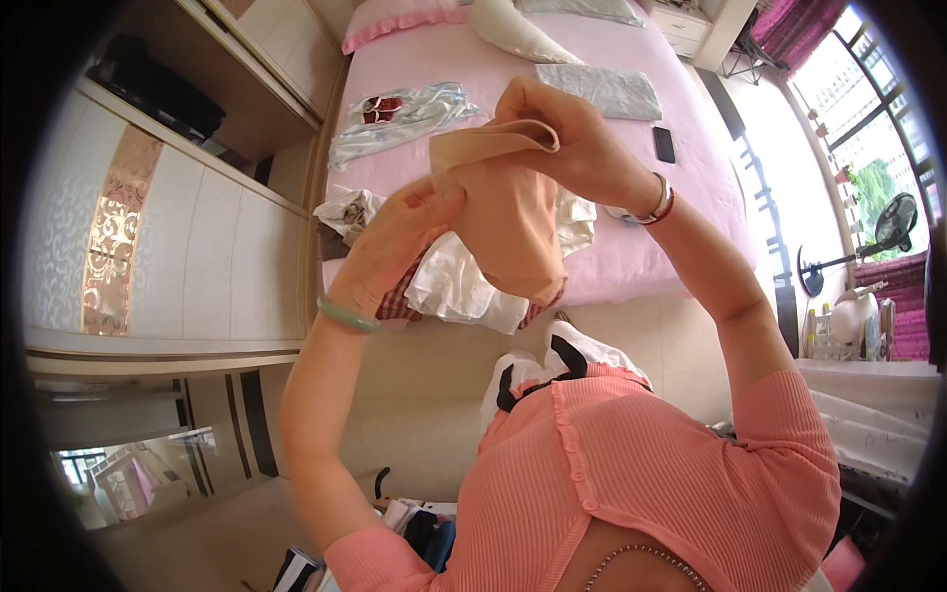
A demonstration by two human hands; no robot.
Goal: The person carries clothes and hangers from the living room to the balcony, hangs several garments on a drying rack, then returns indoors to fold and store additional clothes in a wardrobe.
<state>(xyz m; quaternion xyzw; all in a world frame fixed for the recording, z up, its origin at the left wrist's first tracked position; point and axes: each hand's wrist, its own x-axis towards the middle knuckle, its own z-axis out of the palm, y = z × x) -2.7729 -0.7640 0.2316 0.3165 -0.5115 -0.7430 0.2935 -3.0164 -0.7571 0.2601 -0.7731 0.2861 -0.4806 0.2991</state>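
Holding a beige cloth (pixel 508 212) up at chest height over the edge of the bed (pixel 631 247), I have both hands closed on it: my left hand (pixel 395 242) pinches the lower left edge between thumb and fingers, and my right hand (pixel 577 133) grips the top, where the fabric is doubled over into a fold. The cloth hangs between the two hands, clear of the pink sheet. I judge this to be the middle of a fold, with the top edge turned over and the rest hanging loose. What the cloth is exactly, a stocking or a thin undergarment, I cannot tell from here, since the fisheye bends it and my hands cover its ends. Below it on the bed lie a white garment (pixel 454 291) over a checked red one (pixel 400 301), a pale satin piece (pixel 404 118) further up, a folded grey cloth (pixel 602 89) and a dark phone (pixel 664 144). Next calls for bringing the lower edge up to meet the top squarely, keeping both pinches firm so the thin fabric does not slip
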